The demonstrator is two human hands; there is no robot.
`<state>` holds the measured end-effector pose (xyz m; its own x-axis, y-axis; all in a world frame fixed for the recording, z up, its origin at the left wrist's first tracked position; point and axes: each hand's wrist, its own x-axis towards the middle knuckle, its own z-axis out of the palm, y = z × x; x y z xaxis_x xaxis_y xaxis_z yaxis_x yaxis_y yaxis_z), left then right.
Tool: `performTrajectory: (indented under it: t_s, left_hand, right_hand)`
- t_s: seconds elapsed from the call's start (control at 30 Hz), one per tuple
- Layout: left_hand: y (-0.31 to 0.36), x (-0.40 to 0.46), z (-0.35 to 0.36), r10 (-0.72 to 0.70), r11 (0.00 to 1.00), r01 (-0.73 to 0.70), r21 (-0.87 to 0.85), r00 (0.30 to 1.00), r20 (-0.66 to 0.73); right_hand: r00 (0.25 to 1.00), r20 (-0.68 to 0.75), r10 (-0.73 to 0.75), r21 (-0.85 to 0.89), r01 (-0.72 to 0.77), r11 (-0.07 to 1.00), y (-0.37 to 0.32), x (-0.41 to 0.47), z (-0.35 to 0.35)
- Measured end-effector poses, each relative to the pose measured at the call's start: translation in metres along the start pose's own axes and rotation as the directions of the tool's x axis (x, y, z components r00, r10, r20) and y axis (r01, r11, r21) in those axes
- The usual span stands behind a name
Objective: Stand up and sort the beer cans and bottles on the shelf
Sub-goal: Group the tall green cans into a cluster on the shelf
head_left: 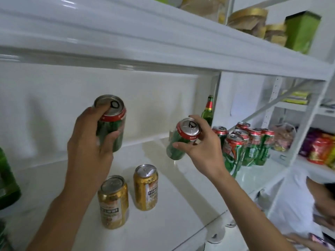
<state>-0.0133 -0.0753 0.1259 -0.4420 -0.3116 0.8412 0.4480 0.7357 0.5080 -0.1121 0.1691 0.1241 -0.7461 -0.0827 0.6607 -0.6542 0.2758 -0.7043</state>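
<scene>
On the shelf (181, 187): two gold cans (113, 201) stand upright near the front edge, side by side, a little apart.
Left hand (90, 140): holds a green can (110, 124) in the air above the shelf, upright; fingers curled round its side, thumb across the front, one fingertip on the lid.
Right hand (203, 151): holds a second green can (183, 138) by its rim, tilted with the lid toward the camera; thumb and fingers pinch the top, and whether the can's foot touches the shelf cannot be told.
Can group (243, 144): green cans with red tops stand upright at the right end of the shelf, packed close; the rear ones are partly hidden by those in front, so the count is unclear.
Bottle (208, 110): green, upright at the back by the white upright; its lower body is hidden behind the right hand.
Left edge: another green bottle (7, 178), cut off by the frame.
Labels: blurred, not readable.
Upper shelf: gold-lidded jars (248, 20) and a green box (301, 31), soft and blurred.
Lower right: another person in white (299, 205), partly cut off.
</scene>
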Motion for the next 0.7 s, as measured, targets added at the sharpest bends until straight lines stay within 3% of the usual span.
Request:
performTrajectory:
  t_s: [0.27, 0.47, 0.7]
  left_hand:
    - [0.06, -0.015, 0.059, 0.058, 0.991, -0.038, -0.129, 0.986, 0.156]
    - [0.124, -0.05, 0.103, -0.053, 0.874, 0.161, -0.458, 0.969, 0.24]
    - [0.161, -0.091, 0.157, -0.101, 0.834, 0.247, -0.493, 0.948, 0.303]
  right_hand:
    - [0.999, -0.043, -0.004, -0.108, 0.0, 0.994, -0.019, -0.027, -0.098]
    - [0.993, -0.067, 0.093, -0.177, -0.104, 0.979, -0.01, -0.05, -0.185]
    - [0.978, -0.149, 0.145, -0.184, -0.171, 0.968, 0.019, -0.075, -0.257]
